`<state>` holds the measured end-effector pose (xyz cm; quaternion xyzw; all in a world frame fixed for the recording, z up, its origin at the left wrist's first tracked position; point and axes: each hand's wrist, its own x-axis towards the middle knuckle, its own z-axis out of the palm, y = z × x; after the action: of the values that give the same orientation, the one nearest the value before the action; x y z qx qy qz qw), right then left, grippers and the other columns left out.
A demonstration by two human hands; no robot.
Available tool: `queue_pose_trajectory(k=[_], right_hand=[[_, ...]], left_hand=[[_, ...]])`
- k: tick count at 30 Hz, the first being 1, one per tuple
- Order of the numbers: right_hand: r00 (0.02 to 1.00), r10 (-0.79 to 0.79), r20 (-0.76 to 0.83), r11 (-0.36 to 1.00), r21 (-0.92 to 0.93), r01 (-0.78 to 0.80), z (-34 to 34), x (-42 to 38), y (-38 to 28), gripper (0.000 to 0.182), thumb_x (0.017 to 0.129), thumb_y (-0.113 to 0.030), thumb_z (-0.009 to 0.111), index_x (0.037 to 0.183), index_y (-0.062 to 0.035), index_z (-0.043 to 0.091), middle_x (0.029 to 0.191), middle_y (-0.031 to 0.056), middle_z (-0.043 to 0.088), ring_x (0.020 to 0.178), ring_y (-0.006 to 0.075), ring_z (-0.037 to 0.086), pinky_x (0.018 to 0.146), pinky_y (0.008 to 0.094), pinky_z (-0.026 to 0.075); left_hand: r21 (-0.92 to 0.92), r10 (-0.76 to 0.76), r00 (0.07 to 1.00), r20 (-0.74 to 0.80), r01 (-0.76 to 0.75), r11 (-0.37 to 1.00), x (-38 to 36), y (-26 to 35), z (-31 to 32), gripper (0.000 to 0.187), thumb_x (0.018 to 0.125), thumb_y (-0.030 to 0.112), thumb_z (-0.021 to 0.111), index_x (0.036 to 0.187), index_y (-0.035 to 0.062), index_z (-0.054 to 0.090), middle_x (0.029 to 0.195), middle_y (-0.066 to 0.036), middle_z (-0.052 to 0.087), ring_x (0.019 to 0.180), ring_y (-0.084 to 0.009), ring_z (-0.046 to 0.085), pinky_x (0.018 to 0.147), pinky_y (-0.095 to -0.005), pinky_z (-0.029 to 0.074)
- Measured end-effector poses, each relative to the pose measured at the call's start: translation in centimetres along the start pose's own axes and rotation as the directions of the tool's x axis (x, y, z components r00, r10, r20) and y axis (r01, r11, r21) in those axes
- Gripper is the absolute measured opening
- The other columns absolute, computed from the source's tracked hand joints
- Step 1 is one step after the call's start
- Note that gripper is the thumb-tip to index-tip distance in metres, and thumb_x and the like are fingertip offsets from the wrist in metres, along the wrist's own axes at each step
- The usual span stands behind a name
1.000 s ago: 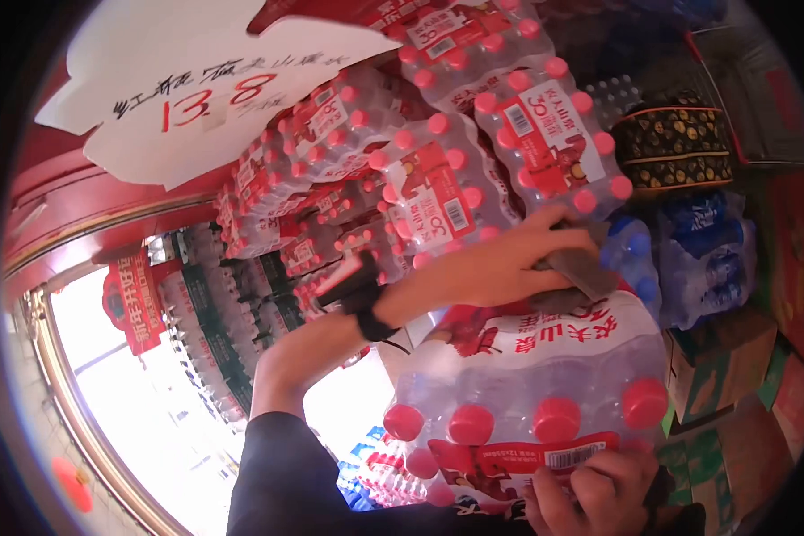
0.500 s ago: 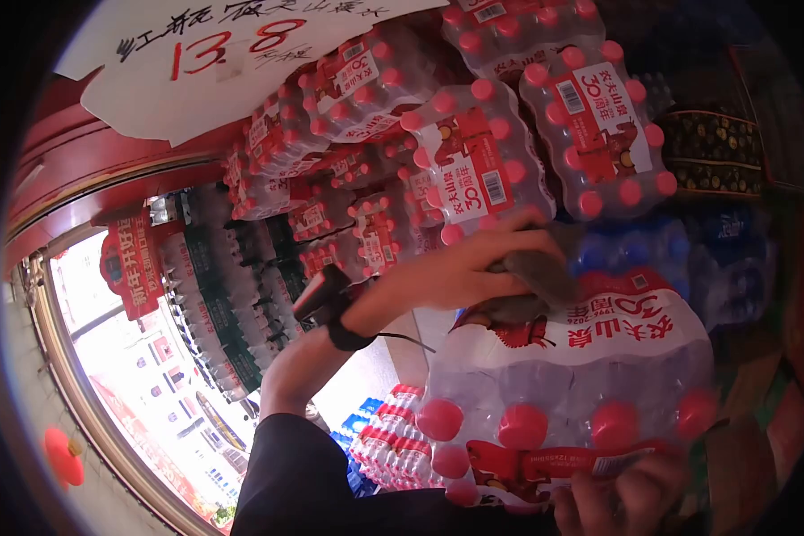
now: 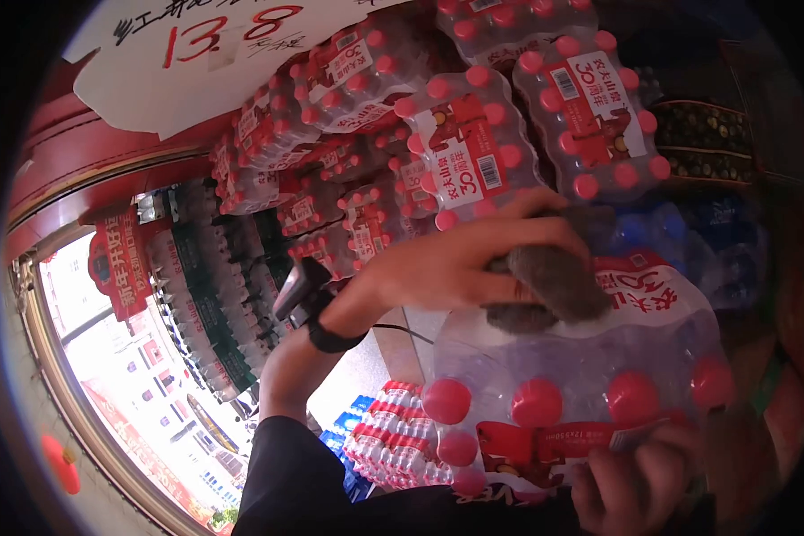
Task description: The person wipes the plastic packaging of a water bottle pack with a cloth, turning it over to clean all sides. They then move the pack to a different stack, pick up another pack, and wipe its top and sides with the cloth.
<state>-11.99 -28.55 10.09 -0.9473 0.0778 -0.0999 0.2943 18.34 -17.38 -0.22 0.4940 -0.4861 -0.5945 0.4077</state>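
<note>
A shrink-wrapped pack of water bottles [image 3: 545, 362] with red caps and a white-and-red label is in front of me. My left hand [image 3: 464, 268] is closed around a grey-brown cloth [image 3: 558, 284] and presses it on the pack's upper label, covering part of the print. A dark strap with a small device [image 3: 303, 290] is on that wrist. At the pack's near side, the curled fingers of my right hand [image 3: 639, 482] hold its lower edge by the red label. Part of this hand is out of sight.
Stacked red-capped bottle packs [image 3: 473, 147] rise behind. Blue-capped bottles [image 3: 639, 228] stand beyond the pack. Green-labelled packs [image 3: 196, 304] line the bright doorway at left, and more packs [image 3: 393, 433] stand lower down. A price sign [image 3: 187, 80] hangs above.
My left hand has slid the cloth to the right across the label, covering more of its lettering. The right hand keeps its hold at the near edge. My view has shifted slightly.
</note>
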Motion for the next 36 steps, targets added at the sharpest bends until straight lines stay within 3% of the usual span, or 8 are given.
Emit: queue_pose_trajectory(k=[5, 10, 13, 15, 22, 24, 30, 36], right_hand=[[0.998, 0.060, 0.007, 0.996, 0.070, -0.060, 0.0, -0.7, -0.3, 0.029, 0.080, -0.022, 0.080, 0.104, -0.0074, 0.072, 0.107, 0.0091, 0.055, 0.096, 0.0324, 0.059, 0.083, 0.0488, 0.048], [0.996, -0.009, -0.086, 0.996, 0.088, 0.017, 0.5, -2.1, 0.4, 0.031, 0.076, -0.019, 0.082, 0.104, -0.0081, 0.072, 0.099, 0.0053, 0.055, 0.095, 0.0281, 0.060, 0.080, 0.0470, 0.045], [0.981, -0.001, -0.193, 0.987, 0.158, 0.032, 0.6, -1.6, 0.6, 0.032, 0.075, -0.021, 0.082, 0.102, -0.0084, 0.071, 0.092, 0.0022, 0.054, 0.091, 0.0240, 0.061, 0.078, 0.0432, 0.046], [0.964, -0.007, -0.267, 0.980, 0.189, 0.060, 0.9, -1.6, 1.1, 0.032, 0.080, -0.027, 0.076, 0.103, -0.0057, 0.069, 0.097, 0.0062, 0.057, 0.094, 0.0252, 0.061, 0.077, 0.0410, 0.048], [0.780, 0.080, -0.621, 0.888, 0.399, 0.227, 0.8, -3.1, 0.3, 0.058, 0.084, -0.029, 0.078, 0.136, -0.0094, 0.063, 0.134, 0.0206, 0.054, 0.127, 0.0407, 0.052, 0.092, 0.0516, 0.050], [0.749, 0.152, -0.644, 0.800, 0.525, 0.289, -0.3, -3.2, 0.3, 0.066, 0.082, -0.028, 0.083, 0.142, -0.0128, 0.060, 0.149, 0.0269, 0.046, 0.140, 0.0477, 0.045, 0.103, 0.0580, 0.045], [0.674, 0.157, -0.722, 0.821, 0.475, 0.317, -3.0, -4.7, 3.0, 0.064, 0.082, -0.019, 0.087, 0.139, -0.0073, 0.060, 0.161, 0.0348, 0.034, 0.148, 0.0583, 0.036, 0.122, 0.0649, 0.031], [0.704, 0.415, -0.576, 0.683, 0.708, 0.176, 1.9, -6.2, 9.7, 0.033, 0.091, -0.005, 0.076, 0.122, -0.0038, 0.067, 0.133, 0.0148, 0.063, 0.122, 0.0338, 0.063, 0.103, 0.0419, 0.050]], left_hand=[[-0.013, 0.217, 0.964, 0.155, -0.218, 0.976, 1.7, 4.9, 2.9, 0.032, 0.094, 0.015, 0.074, 0.125, 0.0075, 0.070, 0.154, -0.023, 0.036, 0.132, -0.0382, 0.053, 0.118, -0.0457, 0.036], [0.358, -0.206, 0.978, 0.038, 0.180, 0.916, 2.7, -0.8, 1.6, 0.041, 0.095, 0.011, 0.067, 0.136, 0.0146, 0.062, 0.147, -0.020, 0.042, 0.136, -0.0378, 0.049, 0.117, -0.0427, 0.038], [0.233, -0.358, 0.933, -0.031, 0.355, 0.905, 2.3, -2.5, -0.3, 0.042, 0.096, 0.013, 0.064, 0.137, 0.0098, 0.059, 0.147, -0.019, 0.046, 0.138, -0.0297, 0.049, 0.116, -0.0403, 0.038], [-0.066, -0.308, 0.889, -0.338, 0.304, 0.950, 0.3, 1.4, -0.5, 0.038, 0.097, 0.017, 0.067, 0.133, 0.0053, 0.059, 0.131, -0.014, 0.063, 0.118, -0.0208, 0.064, 0.099, -0.0323, 0.052], [0.289, 0.120, 0.898, -0.423, 0.009, 0.957, 0.6, 18.0, 11.3, 0.040, 0.089, 0.027, 0.078, 0.120, 0.0045, 0.067, 0.138, -0.027, 0.058, 0.124, -0.0378, 0.065, 0.104, -0.0462, 0.052], [0.386, 0.110, 0.903, -0.415, 0.065, 0.920, 1.5, 18.5, 15.1, 0.044, 0.100, 0.033, 0.069, 0.129, 0.0027, 0.057, 0.149, -0.031, 0.052, 0.131, -0.0412, 0.060, 0.112, -0.0486, 0.049], [-0.240, -0.140, 0.937, -0.319, 0.063, 0.969, 6.4, 20.1, 22.1, 0.106, 0.096, 0.037, 0.070, 0.169, 0.0027, 0.001, 0.170, -0.019, 0.023, 0.155, -0.0338, 0.034, 0.124, -0.0475, 0.032], [0.194, -0.085, 0.856, -0.510, 0.211, 0.958, 3.8, 18.9, 20.6, 0.073, 0.103, 0.025, 0.059, 0.163, -0.0002, 0.027, 0.170, -0.026, 0.027, 0.155, -0.0364, 0.034, 0.124, -0.0499, 0.032]])
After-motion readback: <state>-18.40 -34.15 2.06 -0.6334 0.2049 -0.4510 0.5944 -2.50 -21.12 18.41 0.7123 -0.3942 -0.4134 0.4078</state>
